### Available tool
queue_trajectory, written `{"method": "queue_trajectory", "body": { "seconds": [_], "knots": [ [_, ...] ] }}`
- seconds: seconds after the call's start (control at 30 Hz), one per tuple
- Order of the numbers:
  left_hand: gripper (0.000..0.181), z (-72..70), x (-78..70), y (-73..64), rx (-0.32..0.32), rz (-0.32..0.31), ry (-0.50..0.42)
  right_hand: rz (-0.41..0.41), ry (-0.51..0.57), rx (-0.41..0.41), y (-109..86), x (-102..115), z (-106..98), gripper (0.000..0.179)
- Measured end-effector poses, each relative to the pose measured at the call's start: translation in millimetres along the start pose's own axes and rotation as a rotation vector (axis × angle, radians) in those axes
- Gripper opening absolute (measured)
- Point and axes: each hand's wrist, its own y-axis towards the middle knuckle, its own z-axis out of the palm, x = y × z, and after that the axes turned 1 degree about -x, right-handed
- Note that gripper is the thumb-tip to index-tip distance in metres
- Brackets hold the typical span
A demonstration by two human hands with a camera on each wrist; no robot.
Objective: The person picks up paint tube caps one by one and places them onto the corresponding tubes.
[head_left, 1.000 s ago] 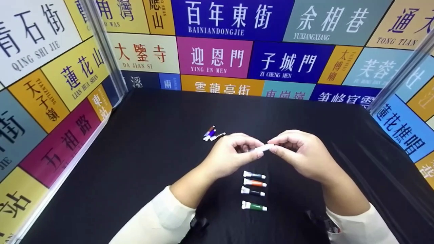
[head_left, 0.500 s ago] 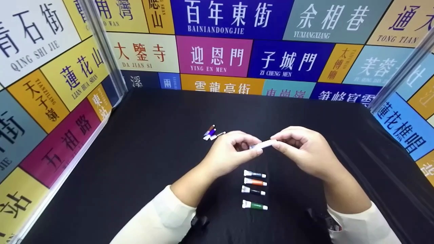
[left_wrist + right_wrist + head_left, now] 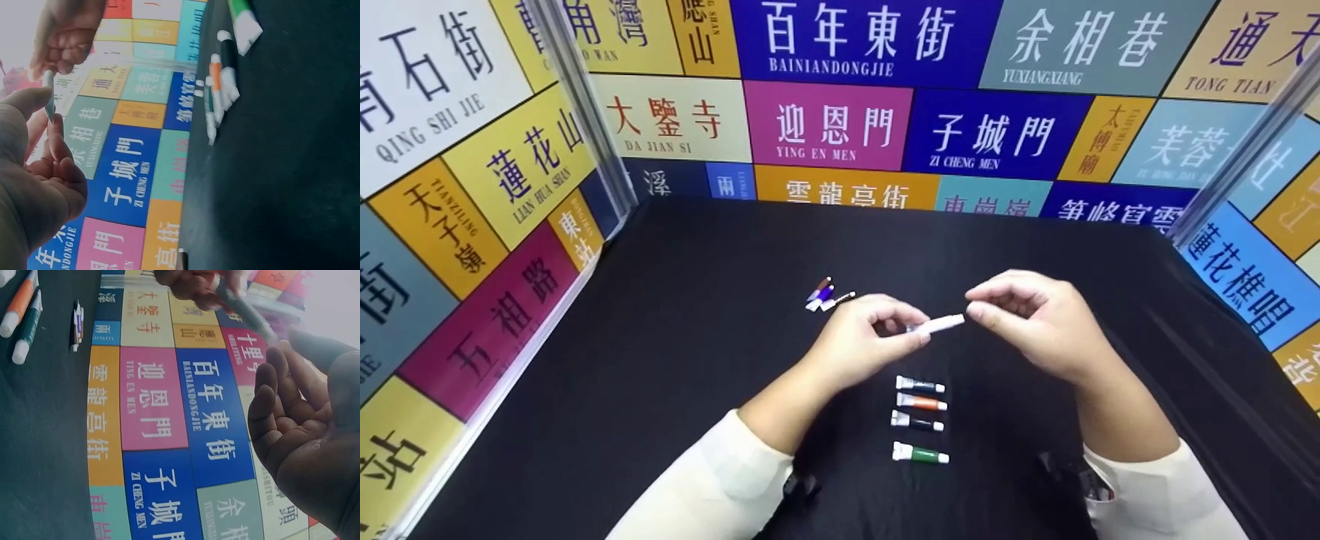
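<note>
A white paint tube point(image 3: 939, 325) is pinched between the thumb and fingers of my left hand point(image 3: 870, 334), its capped end pointing right. My right hand point(image 3: 1039, 326) hovers just right of that end, fingers loosely bent, with a narrow gap to the tube in the head view. Nothing shows between its thumb and fingertips. The right wrist view has the tube point(image 3: 250, 315) slanting toward the right fingertips. Below the hands lie a dark paint tube point(image 3: 922, 385), an orange one point(image 3: 924, 403), a black one point(image 3: 919, 421) and a green one point(image 3: 921, 454), caps to the right.
Beyond my left hand, a small group of paint tubes point(image 3: 823, 294) in brown, purple and black lies close together. Black cloth point(image 3: 720, 262) covers the table. Panels with printed street names point(image 3: 825, 124) enclose the back and sides.
My right hand has come off the capped end of the white paint tube and moved slightly right and up. My left hand keeps its pinch, and more of the tube shows.
</note>
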Motion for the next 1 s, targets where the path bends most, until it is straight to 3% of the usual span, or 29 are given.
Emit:
{"method": "queue_trajectory", "body": {
  "seconds": [0.17,0.4,0.77,1.0],
  "knots": [
    [0.015,8.1,9.2,1.9,0.069,-0.076,0.032,0.095,-0.011,-0.045,7.3,-8,-9,0.011],
    [0.012,19.6,20.1,7.2,0.157,-0.173,0.073,0.261,-0.024,-0.063,19.7,-39,-20,0.027],
    [0.01,33.9,43.6,11.4,0.223,-0.326,0.165,0.577,0.324,-0.053,32.8,-116,-35,0.013],
    [0.011,36.3,48.5,11.9,0.241,-0.345,0.223,0.745,0.485,-0.066,29.7,-144,-44,0.013]
  ]
}}
